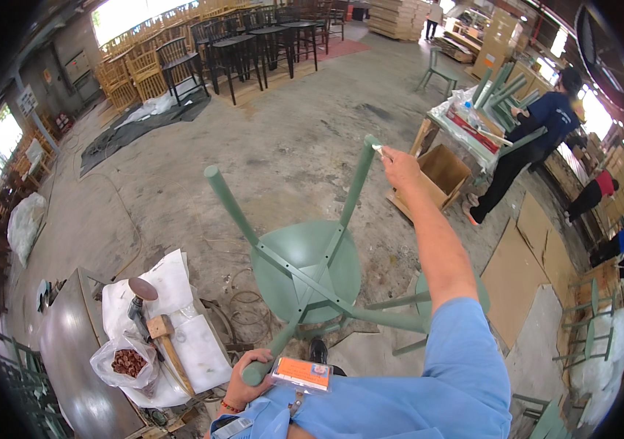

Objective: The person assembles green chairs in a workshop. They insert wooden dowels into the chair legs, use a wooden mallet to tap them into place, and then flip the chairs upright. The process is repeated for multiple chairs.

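A green round-seated chair is tipped over in front of me, its underside with crossed braces facing up and its legs sticking out. My left hand is wrapped around the end of the near left leg, close to my body. With the arm stretched out, my right hand pinches a small white piece against the tip of the far right leg. What that piece is made of cannot be made out. An orange-and-white badge hangs at my chest beside the gripped leg end.
At the left, a metal-topped table bears white foam sheets, a wooden mallet, a sander-like tool and a bag of brown pieces. Another green seat is by my right arm. A co-worker handles green chair parts; dark stools line the back.
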A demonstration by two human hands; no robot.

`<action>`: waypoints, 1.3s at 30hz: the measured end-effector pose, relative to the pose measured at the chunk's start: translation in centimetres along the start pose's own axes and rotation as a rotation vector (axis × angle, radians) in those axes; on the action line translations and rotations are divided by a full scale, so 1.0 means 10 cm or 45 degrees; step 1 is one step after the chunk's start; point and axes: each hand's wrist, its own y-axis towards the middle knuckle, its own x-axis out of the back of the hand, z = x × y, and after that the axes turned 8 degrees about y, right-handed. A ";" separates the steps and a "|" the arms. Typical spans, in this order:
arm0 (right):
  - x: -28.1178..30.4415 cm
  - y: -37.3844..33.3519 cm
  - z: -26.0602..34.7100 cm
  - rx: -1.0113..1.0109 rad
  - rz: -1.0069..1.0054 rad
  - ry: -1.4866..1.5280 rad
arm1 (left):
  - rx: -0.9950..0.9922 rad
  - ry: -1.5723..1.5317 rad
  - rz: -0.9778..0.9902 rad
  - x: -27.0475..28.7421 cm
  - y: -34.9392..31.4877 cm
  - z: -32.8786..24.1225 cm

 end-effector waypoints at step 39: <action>-0.25 -0.07 -0.14 0.051 -0.033 0.114 | 0.110 -0.038 -0.161 -0.11 -0.04 -0.07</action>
